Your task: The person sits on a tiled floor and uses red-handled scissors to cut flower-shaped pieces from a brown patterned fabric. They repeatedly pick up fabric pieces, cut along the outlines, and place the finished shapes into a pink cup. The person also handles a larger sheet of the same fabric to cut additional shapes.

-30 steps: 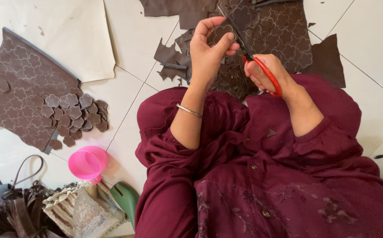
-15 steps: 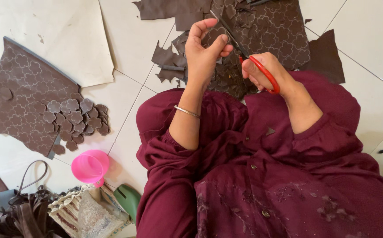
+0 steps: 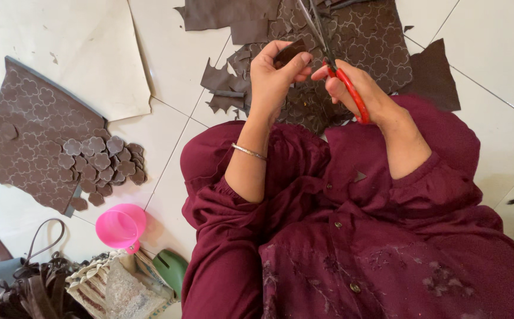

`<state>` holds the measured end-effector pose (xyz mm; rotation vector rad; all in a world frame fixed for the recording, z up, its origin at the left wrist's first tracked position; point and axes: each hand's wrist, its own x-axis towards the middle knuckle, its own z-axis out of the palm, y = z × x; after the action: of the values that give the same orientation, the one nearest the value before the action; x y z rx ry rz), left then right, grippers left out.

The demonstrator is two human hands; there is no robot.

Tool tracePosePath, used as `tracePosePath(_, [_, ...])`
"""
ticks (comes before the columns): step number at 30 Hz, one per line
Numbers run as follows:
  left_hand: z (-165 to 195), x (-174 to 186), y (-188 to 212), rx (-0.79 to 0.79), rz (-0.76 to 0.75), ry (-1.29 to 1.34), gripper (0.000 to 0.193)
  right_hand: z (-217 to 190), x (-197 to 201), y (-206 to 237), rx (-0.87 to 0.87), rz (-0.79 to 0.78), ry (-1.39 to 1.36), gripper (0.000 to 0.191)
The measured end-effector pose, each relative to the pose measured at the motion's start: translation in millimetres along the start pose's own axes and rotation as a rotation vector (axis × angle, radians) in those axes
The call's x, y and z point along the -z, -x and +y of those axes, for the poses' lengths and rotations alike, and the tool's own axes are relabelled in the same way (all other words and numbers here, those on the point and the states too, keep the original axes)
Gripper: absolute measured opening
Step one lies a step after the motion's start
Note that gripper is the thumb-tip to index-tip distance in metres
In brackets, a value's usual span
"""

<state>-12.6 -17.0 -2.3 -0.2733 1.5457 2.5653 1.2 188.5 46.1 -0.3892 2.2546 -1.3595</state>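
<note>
Leather scrap, small and dark brown, pinched in the left hand fingers over the lap. Right hand grips red-handled scissors, blades open. Bigger stamped brown sheet on the floor behind; cut flower shapes piled left, pink cup nearby.

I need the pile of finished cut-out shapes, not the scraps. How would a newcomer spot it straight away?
Start at the big brown patterned sheet lying on the white floor tiles left of the person's knee. On its right edge, just above the pink cup, lies the pile of cut-outs. Unlike the jagged offcuts near the left hand, these are small, alike, flower-shaped pieces heaped together.
</note>
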Motion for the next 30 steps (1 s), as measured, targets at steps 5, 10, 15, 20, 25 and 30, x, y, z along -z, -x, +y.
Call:
tracePosePath(5, [9, 3, 2, 0.028, -0.038, -0.026, 0.016, -4, -1, -3, -0.203, 0.013, -0.108, 0.053])
tracePosePath(10, [12, 1, 4, -0.029, -0.039, -0.062, 0.019, -9, 0, 0, -0.062, -0.038, 0.063, 0.05])
tracePosePath(15, [9, 2, 3, -0.024, -0.048, -0.066, 0.016, -5, -1, 0, 0.001, -0.048, 0.042, 0.065])
tracePosePath(20, [6, 2, 3, -0.031, -0.048, -0.053, 0.015, -2, -3, -1, 0.029, -0.047, 0.019, 0.075])
tracePosePath(25, [5, 0, 3, -0.014, -0.035, -0.013, 0.015, -7, -2, -1, -0.015, -0.048, 0.022, 0.087])
tracePosePath(30, [6, -2, 3, -0.008, -0.032, 0.044, 0.027, -12, -3, 0, 0.045, -0.031, 0.001, 0.099])
